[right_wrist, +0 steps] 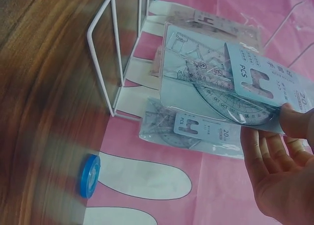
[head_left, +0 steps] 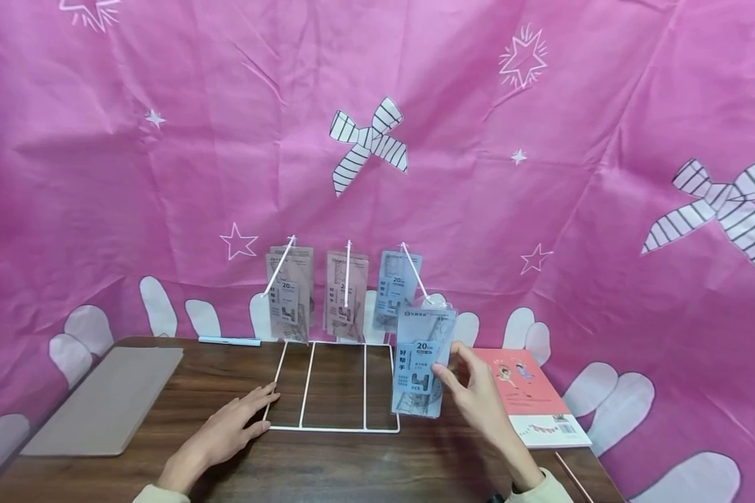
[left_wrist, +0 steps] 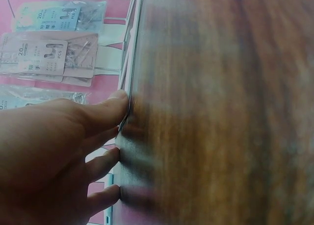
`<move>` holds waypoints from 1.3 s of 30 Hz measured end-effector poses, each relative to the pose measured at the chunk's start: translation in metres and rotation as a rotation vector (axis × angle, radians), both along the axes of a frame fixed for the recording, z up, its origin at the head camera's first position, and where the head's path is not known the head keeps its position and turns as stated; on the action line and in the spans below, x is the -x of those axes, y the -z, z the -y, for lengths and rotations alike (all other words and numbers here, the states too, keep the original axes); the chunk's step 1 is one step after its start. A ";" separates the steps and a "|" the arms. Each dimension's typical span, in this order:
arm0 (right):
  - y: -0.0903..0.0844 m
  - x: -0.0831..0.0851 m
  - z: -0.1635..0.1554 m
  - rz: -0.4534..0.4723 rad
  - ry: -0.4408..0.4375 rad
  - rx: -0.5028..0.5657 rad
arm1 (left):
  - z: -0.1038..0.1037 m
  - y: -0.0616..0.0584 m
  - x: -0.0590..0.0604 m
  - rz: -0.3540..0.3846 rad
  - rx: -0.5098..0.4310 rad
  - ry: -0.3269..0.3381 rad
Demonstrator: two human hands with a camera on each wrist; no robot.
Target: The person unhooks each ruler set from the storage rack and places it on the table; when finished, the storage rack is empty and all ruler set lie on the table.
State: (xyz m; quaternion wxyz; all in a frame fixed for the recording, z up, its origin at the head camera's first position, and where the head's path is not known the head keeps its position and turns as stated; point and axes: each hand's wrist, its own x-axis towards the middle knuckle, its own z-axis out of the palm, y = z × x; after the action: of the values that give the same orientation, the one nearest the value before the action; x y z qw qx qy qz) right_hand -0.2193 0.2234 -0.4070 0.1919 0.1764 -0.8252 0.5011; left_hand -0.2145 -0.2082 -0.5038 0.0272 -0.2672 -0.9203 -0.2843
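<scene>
My right hand [head_left: 478, 395] pinches the right edge of a light blue ruler set pack [head_left: 423, 363] between thumb and fingers. A protractor and rulers show through its clear plastic in the right wrist view. The top of the pack is at the front tip of the right hook [head_left: 416, 272] of a white wire rack. Another blue pack [head_left: 395, 279] hangs farther back on that hook. My left hand [head_left: 229, 427] lies on the table, fingers extended, with its fingertips at the left side of the rack's wire base [head_left: 333, 429].
Pink packs [head_left: 346, 297] hang on the middle hook and greyish packs [head_left: 288, 297] on the left one. A grey flat folder [head_left: 110, 402] lies left, a light blue pen [head_left: 229, 341] behind. At right are a red-and-white book [head_left: 528, 391], a thin pencil [head_left: 572, 476] and a blue tape roll [right_wrist: 90, 176].
</scene>
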 end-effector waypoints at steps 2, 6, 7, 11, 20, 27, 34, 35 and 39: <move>-0.001 -0.003 0.000 -0.004 -0.002 -0.004 | 0.001 0.000 0.000 -0.001 0.000 0.000; -0.005 -0.009 -0.001 -0.019 -0.010 -0.007 | 0.002 0.001 0.000 0.001 0.000 -0.002; -0.006 -0.010 -0.002 -0.022 -0.015 -0.008 | 0.002 0.001 0.000 0.002 0.001 -0.003; -0.013 -0.017 -0.005 -0.023 -0.037 -0.009 | 0.003 0.001 0.000 0.008 -0.001 -0.003; -0.003 -0.026 -0.051 0.042 0.010 0.005 | 0.001 0.001 0.002 -0.012 -0.003 0.008; 0.032 -0.022 -0.090 0.345 0.082 0.023 | 0.003 0.000 0.002 -0.024 0.000 -0.002; 0.067 -0.013 -0.111 0.498 0.147 -0.059 | 0.003 0.001 0.001 -0.027 -0.006 0.006; 0.069 -0.012 -0.112 0.503 0.173 -0.086 | 0.003 0.001 0.001 -0.030 -0.007 0.005; 0.076 -0.011 -0.111 0.498 0.269 -0.183 | 0.001 0.002 0.001 -0.037 -0.014 0.000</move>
State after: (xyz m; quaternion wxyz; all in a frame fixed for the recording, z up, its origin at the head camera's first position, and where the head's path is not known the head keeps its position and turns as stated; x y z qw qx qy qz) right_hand -0.2087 0.3349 -0.4832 0.0316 -0.0460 -0.9046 0.4225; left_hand -0.2159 -0.2096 -0.5055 0.0460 -0.2723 -0.9176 -0.2859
